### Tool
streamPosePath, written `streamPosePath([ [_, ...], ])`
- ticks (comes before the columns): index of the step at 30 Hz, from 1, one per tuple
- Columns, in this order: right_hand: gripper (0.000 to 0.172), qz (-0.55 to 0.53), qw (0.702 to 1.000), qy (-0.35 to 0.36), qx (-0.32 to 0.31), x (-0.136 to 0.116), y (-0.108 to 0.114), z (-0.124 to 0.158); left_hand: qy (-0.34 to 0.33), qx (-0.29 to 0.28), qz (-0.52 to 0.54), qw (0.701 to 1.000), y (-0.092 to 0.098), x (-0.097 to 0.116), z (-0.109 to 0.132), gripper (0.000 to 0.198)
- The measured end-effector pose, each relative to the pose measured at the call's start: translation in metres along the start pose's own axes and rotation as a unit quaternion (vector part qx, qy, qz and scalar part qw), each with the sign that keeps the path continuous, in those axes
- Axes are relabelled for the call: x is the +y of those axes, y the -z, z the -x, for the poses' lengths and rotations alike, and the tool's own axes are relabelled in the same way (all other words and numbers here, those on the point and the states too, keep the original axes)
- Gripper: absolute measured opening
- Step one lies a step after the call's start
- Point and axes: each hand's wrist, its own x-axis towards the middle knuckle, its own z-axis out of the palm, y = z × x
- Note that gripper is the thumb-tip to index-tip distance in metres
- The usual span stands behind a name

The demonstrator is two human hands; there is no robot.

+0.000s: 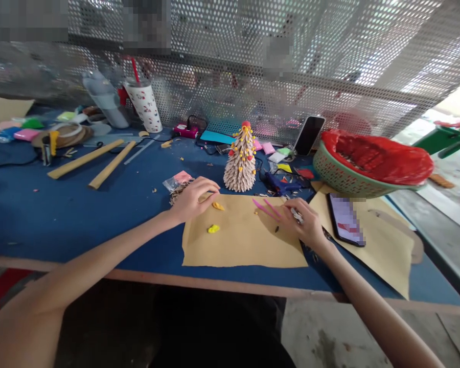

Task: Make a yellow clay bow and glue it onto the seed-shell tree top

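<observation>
On a brown paper sheet [249,250] lie a bright yellow clay lump [213,229] and a smaller orange-yellow clay piece [218,206]. At the sheet's upper left edge is my left hand [197,197], fingers bent and tips close together beside the orange-yellow piece; anything between them is too small to make out. My right hand [304,222] is closed around a slim pink two-pronged tool [266,208], its prongs apart and pointing left above the paper. A whitish item shows at its fingers. Behind the sheet stands a cone tree [239,171] of pale overlapping scales with yellow and red balls.
A phone [345,220] lies on more paper at right, below a green basket [352,176] lined with red plastic. Another phone [309,135] leans upright behind. A blue glue gun [279,183] sits near the tree. Wooden strips [86,159] and a tumbler [143,105] are left.
</observation>
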Motion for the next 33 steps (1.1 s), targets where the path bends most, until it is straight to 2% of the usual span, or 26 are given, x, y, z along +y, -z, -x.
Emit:
streamPosePath([
  [8,0.012,0.029,0.999,-0.038,0.019,0.0,-0.001,0.007,-0.054,-0.031,-0.004,0.998,0.001,-0.003,0.013,0.013],
  [13,0.012,0.028,0.998,-0.053,0.028,0.0,0.0,0.007,-0.062,-0.032,-0.013,0.997,0.004,-0.002,0.015,0.01],
  [33,0.007,0.038,0.997,-0.052,0.036,0.003,0.0,0.012,-0.125,-0.08,-0.047,0.988,0.005,0.003,0.025,0.01],
])
